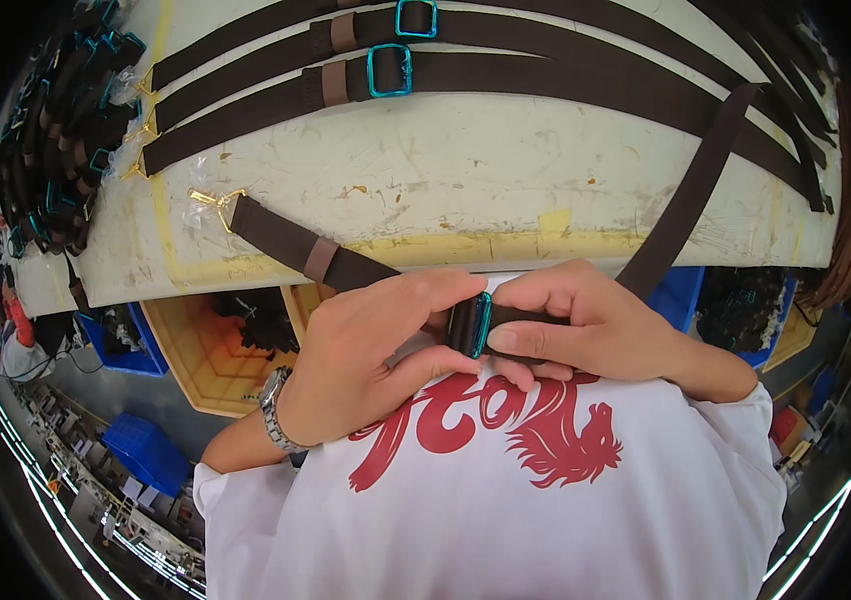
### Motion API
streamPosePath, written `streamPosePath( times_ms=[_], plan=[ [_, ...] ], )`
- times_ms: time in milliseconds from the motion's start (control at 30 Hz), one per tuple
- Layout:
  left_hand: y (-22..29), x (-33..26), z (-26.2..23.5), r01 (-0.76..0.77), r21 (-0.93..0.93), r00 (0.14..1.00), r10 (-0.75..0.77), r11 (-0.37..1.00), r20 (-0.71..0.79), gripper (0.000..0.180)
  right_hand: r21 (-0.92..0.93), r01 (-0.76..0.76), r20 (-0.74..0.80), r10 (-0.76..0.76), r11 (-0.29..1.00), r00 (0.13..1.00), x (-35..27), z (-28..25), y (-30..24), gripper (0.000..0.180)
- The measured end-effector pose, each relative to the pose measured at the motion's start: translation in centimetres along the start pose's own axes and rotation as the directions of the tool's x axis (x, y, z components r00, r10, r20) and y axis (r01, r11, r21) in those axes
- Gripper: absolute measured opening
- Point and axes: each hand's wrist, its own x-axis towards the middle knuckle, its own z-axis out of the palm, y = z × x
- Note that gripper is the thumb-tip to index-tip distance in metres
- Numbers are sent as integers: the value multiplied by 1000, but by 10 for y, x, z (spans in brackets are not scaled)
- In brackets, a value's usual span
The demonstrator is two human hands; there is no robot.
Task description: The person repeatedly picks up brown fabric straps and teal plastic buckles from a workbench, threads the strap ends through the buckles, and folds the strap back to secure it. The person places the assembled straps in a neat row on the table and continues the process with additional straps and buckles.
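Scuffed white desk (465,170) with 3 finished straps (565,80) laid across. Below its edge, left hand (365,365) and right hand (595,325), grips closed on brown strap (285,240) at teal buckle (473,325).

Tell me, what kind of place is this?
Probably a workshop where bag straps are put together. Finished brown straps lie in rows on a worn worktable, a heap of them sits at its left end, and blue bins stand on the floor.
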Motion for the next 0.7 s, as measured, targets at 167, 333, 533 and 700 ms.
streamPosePath(
  times_ms=[167,333,533,700],
  plan=[
    [-5,1,3,-85,71,996,85,994,11,57,-147,40,40,-34,988,999,1,-7,12,25],
    [-5,4,4,9,-68,1000,-7,998,27,55,54,3,45,-6,999,999,6,-4,16,26],
    [-3,16,-3,-17,-122,998,10,992,-54,55,-15,93,-79,-94,996,992,2,-2,5,21],
    [10,22,-20,-198,100,978,204,975,-54,57,-127,222,-71,-232,967,970,-8,-1,5,36]
  ],
)
